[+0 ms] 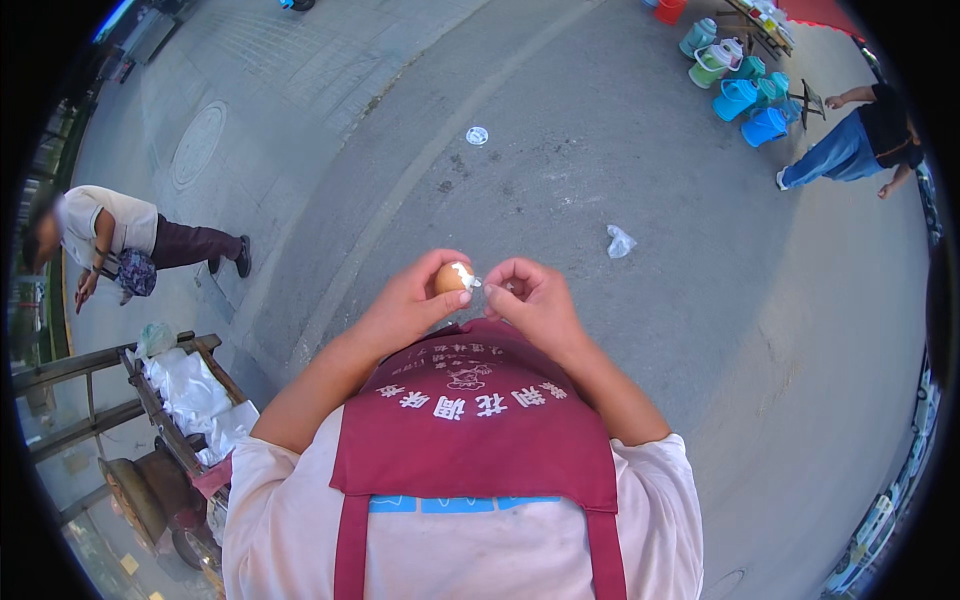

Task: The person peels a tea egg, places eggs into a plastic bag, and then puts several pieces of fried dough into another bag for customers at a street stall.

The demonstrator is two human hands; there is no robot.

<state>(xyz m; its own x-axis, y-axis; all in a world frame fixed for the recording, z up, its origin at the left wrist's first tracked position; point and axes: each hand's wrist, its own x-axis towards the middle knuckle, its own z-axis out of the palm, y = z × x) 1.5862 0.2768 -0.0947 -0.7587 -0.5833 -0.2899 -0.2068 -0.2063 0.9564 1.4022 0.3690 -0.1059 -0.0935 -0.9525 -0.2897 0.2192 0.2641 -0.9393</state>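
A brown egg [451, 278], its shell partly peeled so that white shows on the right side, sits between the thumb and fingers of my left hand [420, 298]. Close by on the right, my right hand [531, 300] has its thumb and index finger pinched together, with a small bit that looks like eggshell near the curled fingers. A narrow gap parts the two hands. Both are in front of my chest, just beyond the top of a dark red apron [480, 457] that bears white writing and a drawing.
A wooden-framed cart [169, 409] with plastic bags stands at lower left. A person [124, 232] is at far left, another [855, 142] at upper right beside several thermos flasks [735, 97]. A plastic bag [620, 241] and a round lid-like disc [477, 136] lie on the pavement.
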